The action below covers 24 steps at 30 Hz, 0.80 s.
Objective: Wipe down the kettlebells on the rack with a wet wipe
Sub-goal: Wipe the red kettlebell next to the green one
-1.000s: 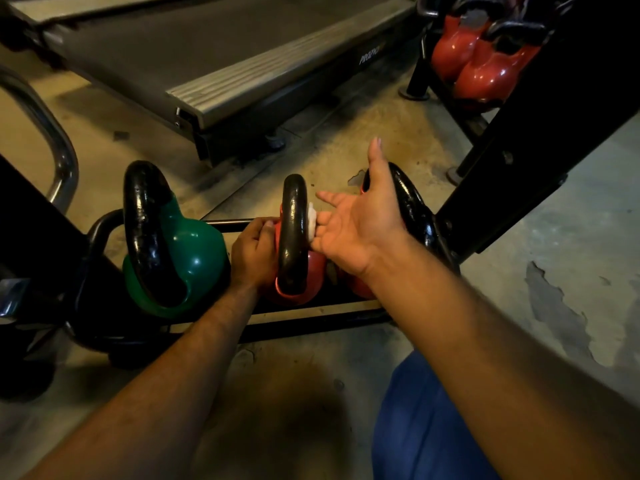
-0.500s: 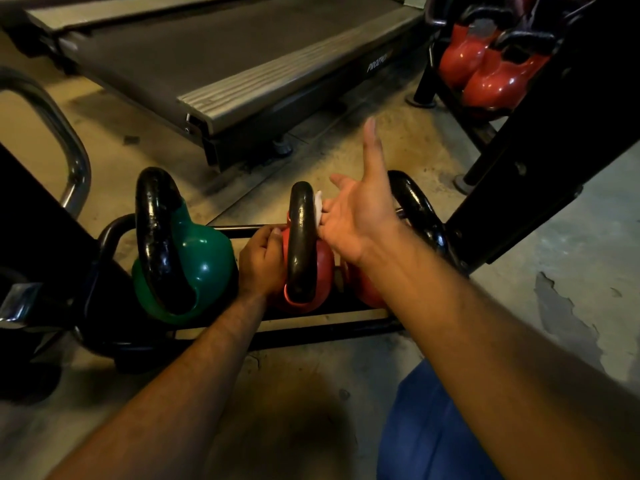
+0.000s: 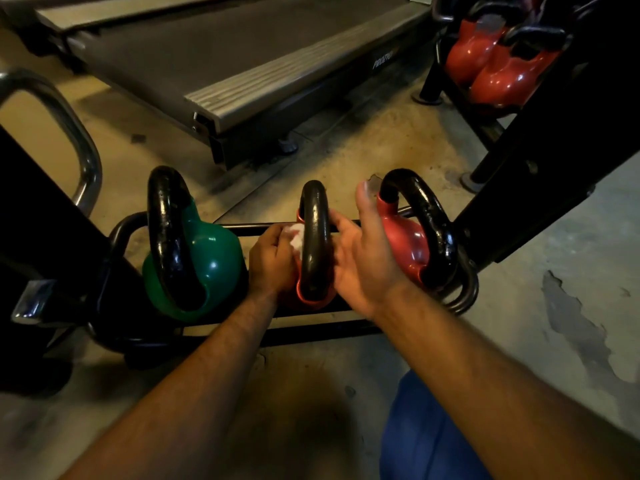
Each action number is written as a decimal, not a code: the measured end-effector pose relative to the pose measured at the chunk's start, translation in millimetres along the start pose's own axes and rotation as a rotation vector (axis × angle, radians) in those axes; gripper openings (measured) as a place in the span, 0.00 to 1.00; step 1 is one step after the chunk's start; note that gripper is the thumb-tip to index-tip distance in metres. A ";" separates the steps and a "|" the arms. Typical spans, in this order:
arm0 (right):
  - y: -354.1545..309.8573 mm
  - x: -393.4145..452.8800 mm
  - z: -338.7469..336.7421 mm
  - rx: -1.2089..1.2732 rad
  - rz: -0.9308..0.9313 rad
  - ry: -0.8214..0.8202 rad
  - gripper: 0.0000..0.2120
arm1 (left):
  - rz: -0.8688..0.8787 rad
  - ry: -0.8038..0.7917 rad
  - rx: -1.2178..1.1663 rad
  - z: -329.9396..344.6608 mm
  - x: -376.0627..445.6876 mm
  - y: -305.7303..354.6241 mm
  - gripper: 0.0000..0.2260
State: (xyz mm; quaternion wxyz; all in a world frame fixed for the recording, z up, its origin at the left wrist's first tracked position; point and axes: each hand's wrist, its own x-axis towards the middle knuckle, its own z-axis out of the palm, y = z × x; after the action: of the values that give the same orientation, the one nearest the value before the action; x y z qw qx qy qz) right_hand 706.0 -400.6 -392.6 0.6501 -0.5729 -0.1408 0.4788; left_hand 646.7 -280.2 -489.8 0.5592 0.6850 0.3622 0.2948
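Wipe has crossed from right of the handle to left: my left hand point(image 3: 272, 259) now pinches the wet wipe point(image 3: 296, 237) against the middle red kettlebell point(image 3: 314, 244) on the floor rack point(image 3: 242, 336). Right hand point(image 3: 363, 258), fingers spread, steadies the handle. Mid-wipe, I judge; next, rub down to the body.

Low black tubular rack point(image 3: 242, 336) on worn concrete floor point(image 3: 363, 150). Three kettlebells in row on rack: green kettlebell point(image 3: 204, 261) at left, small red kettlebell point(image 3: 313, 237) in middle, larger red kettlebell point(image 3: 408, 237) at right end. All handles black, upright. Treadmill point(image 3: 242, 64) on floor behind rack.
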 end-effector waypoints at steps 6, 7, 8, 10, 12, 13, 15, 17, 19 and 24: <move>12.7 -14.2 -18.2 -0.361 -0.122 -0.080 0.28 | -0.017 -0.016 -0.005 -0.5 0.6 -0.3 0.11; 13.5 -19.7 -15.1 -0.381 -0.121 -0.106 0.23 | -0.010 -0.014 -0.002 -0.5 -0.1 -0.1 0.11; 15.0 -24.7 -12.7 -0.384 -0.121 -0.121 0.21 | -0.004 -0.012 -0.001 -0.4 -1.0 0.6 0.11; 18.7 -26.8 -13.2 -0.378 -0.126 -0.126 0.24 | -0.011 -0.009 -0.010 -0.6 -1.8 2.5 0.11; 15.2 -23.6 -12.9 -0.341 -0.145 -0.103 0.39 | -0.023 -0.008 -0.027 -0.4 -1.7 2.8 0.11; 11.7 -18.3 -14.5 -0.260 -0.121 -0.110 0.48 | -0.029 -0.007 -0.034 0.0 -1.4 2.3 0.11; 2.9 -8.1 -13.6 0.012 -0.024 -0.121 0.57 | -0.033 -0.002 -0.026 1.1 -1.3 1.1 0.10; -0.1 -2.0 -13.7 0.221 0.036 -0.091 0.59 | -0.025 0.008 -0.020 1.5 -0.1 0.5 0.10; 1.4 -3.7 -12.7 0.182 0.106 -0.095 0.57 | -0.017 0.008 -0.021 0.3 0.0 0.0 0.10; -25.3 1.3 -17.8 0.084 0.329 -0.076 0.53 | -0.008 0.010 -0.003 0.3 -1.3 1.6 0.11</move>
State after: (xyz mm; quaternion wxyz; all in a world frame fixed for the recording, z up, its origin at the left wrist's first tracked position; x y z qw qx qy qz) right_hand 731.3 -407.5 -376.2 0.5805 -0.5421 -0.0492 0.6056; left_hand 646.5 -281.6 -488.2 0.5596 0.6811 0.3674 0.2967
